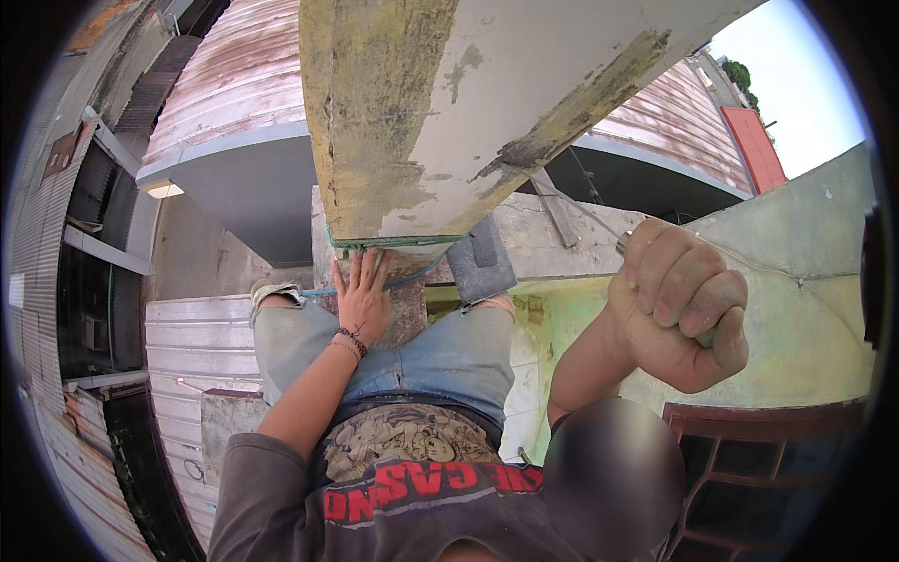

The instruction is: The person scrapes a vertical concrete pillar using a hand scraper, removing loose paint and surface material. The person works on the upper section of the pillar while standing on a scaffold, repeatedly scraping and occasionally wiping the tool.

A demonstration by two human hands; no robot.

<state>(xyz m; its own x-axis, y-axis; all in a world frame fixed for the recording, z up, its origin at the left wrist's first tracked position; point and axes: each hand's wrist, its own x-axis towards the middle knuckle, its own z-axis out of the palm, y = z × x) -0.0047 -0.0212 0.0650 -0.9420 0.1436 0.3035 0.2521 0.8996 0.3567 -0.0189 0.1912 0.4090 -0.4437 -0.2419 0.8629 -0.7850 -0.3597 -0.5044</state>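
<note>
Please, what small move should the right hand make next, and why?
Probably work the thin metal tool against the dark worn patch on the column: the right hand grips the tool, its shaft slants toward that patch, and the left hand is at the column's lower edge. Whether the tip touches, I cannot tell.

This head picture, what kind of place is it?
Probably outdoors, high up among buildings. You can see streaked metal roofing close by, bright sky at the upper right, and a worn, patchy pillar right in front of the person.
</note>
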